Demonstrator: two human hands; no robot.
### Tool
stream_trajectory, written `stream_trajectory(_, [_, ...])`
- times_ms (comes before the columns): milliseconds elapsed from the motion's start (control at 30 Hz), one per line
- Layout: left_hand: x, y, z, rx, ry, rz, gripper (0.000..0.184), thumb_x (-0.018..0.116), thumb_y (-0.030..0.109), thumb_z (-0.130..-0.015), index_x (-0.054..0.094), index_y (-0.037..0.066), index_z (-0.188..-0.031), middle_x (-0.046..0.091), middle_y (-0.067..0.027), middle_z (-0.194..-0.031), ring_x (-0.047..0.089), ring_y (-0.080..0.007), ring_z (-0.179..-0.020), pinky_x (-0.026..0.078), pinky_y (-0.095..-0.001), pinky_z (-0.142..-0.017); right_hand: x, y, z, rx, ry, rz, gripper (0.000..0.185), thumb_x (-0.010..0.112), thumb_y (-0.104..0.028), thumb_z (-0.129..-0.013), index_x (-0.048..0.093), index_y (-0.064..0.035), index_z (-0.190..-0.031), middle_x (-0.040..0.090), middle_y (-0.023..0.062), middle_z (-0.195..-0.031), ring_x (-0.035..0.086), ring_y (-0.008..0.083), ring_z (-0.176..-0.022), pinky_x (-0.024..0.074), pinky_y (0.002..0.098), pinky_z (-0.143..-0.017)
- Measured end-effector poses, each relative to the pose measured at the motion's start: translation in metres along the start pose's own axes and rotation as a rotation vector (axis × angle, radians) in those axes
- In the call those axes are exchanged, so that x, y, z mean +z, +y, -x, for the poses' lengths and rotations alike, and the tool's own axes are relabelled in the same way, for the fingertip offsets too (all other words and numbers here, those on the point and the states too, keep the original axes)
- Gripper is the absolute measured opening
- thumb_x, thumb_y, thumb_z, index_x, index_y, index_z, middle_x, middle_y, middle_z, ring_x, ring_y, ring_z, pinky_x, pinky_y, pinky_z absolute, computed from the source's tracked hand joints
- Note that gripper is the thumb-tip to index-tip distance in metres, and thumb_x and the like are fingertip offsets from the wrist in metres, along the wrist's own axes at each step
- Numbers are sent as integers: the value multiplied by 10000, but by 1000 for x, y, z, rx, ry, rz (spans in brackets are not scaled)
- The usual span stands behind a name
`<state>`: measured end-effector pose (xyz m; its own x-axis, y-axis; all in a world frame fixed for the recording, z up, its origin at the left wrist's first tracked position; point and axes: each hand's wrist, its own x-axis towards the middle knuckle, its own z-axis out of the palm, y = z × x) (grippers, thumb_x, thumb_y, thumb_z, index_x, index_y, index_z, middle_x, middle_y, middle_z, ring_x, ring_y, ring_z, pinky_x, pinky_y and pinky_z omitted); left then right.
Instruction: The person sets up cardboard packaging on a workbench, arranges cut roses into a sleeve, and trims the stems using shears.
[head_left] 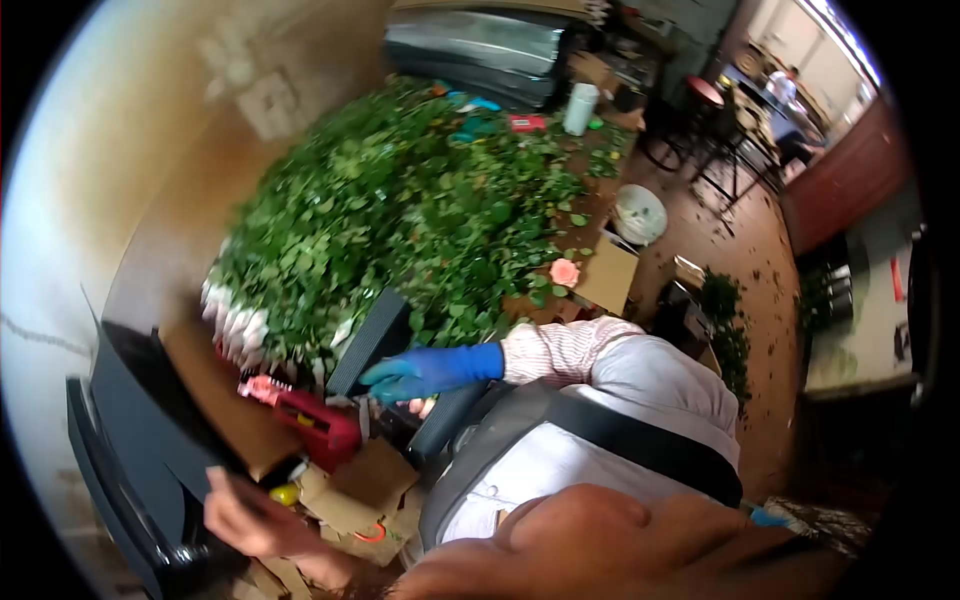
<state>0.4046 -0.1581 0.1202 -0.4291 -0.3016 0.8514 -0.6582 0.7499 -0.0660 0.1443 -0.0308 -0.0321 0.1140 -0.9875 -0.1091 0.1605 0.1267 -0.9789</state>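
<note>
Leaf-heaped table; gloved right hand half-curled at ribbed block, left hand blurred; both grips unclear

White canister stands at far end of worktable, red packet just left, shiny black bundle behind. White bucket right of worktable. Far right: red stool, person beyond. Right: red panel, pale table nearer.
</note>
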Motion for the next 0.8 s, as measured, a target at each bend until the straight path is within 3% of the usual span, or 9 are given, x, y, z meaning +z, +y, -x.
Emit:
stream_trajectory(67, [42, 49, 52, -248, -119, 480, 243, 705, 20, -879, 708, -1, -1120, 610, -102, -882, 576, -222, -791, 492, -318, -653, -4, -10, -10, -102, -82, -318, 553, 602, -414, -973, 430, -58, -1361, 643, 95, -980, 629, 165, -773, 544, 304, -728])
stream_trajectory(100, [53, 74, 55, -74, -189, 421, 298, 714, 13, -835, 704, 34, -1132, 628, -102, -907, 588, -235, -805, 489, -344, -680, -7, -12, -16, -122, -97, -379, 510, 614, -423, -962, 454, -54, -1275, 634, 92, -888, 613, 165, -686, 537, 301, -652])
stream_trajectory(167, [71, 111, 63, 223, -408, 417, 335, 752, 66, -798, 695, 52, -1128, 626, -102, -997, 597, -295, -850, 476, -400, -721, -24, -11, -20, -81, 66, -5, 379, 658, -387, -928, 557, -37, -1034, 633, 91, -765, 595, 157, -568, 512, 290, -519])
stream_trajectory(267, [76, 122, 71, 68, -495, 617, 418, 759, 125, -794, 656, 56, -1192, 642, -152, -1102, 604, -349, -990, 456, -438, -881, -53, 1, -8, -105, 267, 274, 288, 684, -301, -906, 635, -24, -972, 646, 44, -746, 569, 84, -667, 498, 285, -586])
stream_trajectory(400, [93, 89, 113, -281, -231, 267, 423, 726, 202, -893, 563, -47, -1193, 556, -187, -1180, 545, -328, -1043, 441, -439, -904, -88, 55, 7, -135, 233, 300, 316, 701, -315, -909, 663, -36, -1052, 700, 46, -902, 574, 87, -814, 508, 317, -736])
stream_trajectory(467, [111, 83, 148, -825, -403, 684, 304, 680, 210, -944, 594, -26, -1116, 585, -116, -1080, 545, -207, -942, 463, -339, -810, -97, 72, 10, -96, 248, 332, 330, 692, -313, -915, 655, -28, -1077, 699, 59, -907, 582, 99, -830, 510, 331, -757])
stream_trajectory(567, [151, 50, 226, -1181, -706, 1067, 221, 594, 231, -1006, 623, 12, -991, 580, 8, -837, 497, -83, -748, 431, -220, -669, -105, 92, 6, -40, 231, 299, 334, 692, -292, -923, 655, -22, -1116, 702, 67, -934, 594, 91, -848, 515, 330, -768])
stream_trajectory(733, [168, 52, 237, -1123, -738, 983, 238, 603, 213, -995, 605, -2, -892, 603, -28, -795, 510, -116, -703, 459, -274, -644, -122, 80, 0, 464, 134, 715, 513, 614, -508, -910, 682, -23, -1064, 706, 161, -937, 663, 254, -822, 525, 419, -743])
stream_trajectory(800, [173, 54, 237, -926, -693, 850, 249, 614, 203, -986, 604, -14, -865, 616, -44, -775, 522, -132, -689, 473, -301, -643, -120, 42, 14, 404, 26, 1208, 472, 647, -482, -841, 718, -20, -907, 699, 175, -834, 658, 321, -720, 513, 461, -685])
